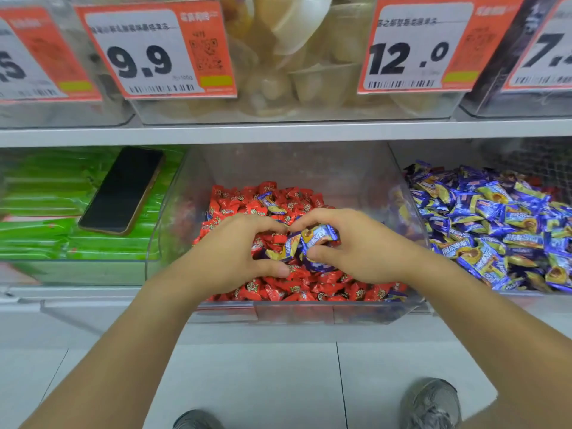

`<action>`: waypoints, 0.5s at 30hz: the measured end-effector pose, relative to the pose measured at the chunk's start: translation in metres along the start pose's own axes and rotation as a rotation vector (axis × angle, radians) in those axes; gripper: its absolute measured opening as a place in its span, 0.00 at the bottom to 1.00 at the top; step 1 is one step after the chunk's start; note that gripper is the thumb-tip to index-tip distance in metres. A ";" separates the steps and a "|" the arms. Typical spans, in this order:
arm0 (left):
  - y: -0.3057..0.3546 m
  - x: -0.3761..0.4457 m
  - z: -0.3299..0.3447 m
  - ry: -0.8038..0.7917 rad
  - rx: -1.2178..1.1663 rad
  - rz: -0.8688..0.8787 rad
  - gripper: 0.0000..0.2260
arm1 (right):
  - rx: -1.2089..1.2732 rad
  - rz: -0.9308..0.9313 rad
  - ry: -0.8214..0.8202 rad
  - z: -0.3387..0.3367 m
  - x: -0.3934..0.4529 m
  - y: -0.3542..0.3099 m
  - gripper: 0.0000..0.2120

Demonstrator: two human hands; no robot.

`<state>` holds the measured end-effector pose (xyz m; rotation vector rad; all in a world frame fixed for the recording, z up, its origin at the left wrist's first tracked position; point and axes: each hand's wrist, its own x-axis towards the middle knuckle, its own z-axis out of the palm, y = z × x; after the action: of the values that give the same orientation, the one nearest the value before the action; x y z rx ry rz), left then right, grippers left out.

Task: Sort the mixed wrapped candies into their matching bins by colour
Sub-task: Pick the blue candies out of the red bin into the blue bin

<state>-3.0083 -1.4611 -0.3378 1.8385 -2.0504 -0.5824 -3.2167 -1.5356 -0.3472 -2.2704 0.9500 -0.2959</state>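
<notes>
Red wrappers fill the clear middle bin where we work, but blue ones are mixed in among the red candies. Our left hand and right hand meet over the heap, and between them we have gathered a small clutch of blue candies. The right hand's fingers curl over the top of that clutch with the thumb under it, so it is grasping them; the left hand's fingers arch in from the other side and its thumb lies along the bottom, pinching the near end of the same bunch. At least one more blue wrapper lies farther back on the red pile, untaken.

The matching bin of blue candies stands just to the right, beyond the clear side wall.

The risk, as we judge it, is in the lift. Several slick wrappers held loosely by two hands could slip as the hands part, dropping back among the red. A red piece could also ride along hidden in the bunch and reach the wrong bin. The wall between bins may catch the load on the way over.
</notes>
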 end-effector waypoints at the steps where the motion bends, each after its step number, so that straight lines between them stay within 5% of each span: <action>1: -0.001 0.001 -0.002 0.008 0.004 -0.016 0.29 | -0.014 -0.002 -0.025 -0.004 -0.003 0.001 0.19; 4: -0.005 0.003 -0.006 0.063 -0.021 -0.047 0.21 | -0.026 0.003 -0.066 -0.012 -0.008 0.002 0.24; 8: -0.011 0.006 -0.007 0.131 -0.054 -0.052 0.13 | -0.080 0.022 -0.009 -0.013 -0.006 0.008 0.18; 15: -0.015 0.002 -0.013 0.102 -0.075 -0.119 0.23 | 0.058 0.086 -0.018 -0.015 0.001 0.018 0.20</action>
<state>-2.9891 -1.4655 -0.3346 1.9155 -1.8394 -0.5760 -3.2326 -1.5534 -0.3473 -2.1697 1.0141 -0.2610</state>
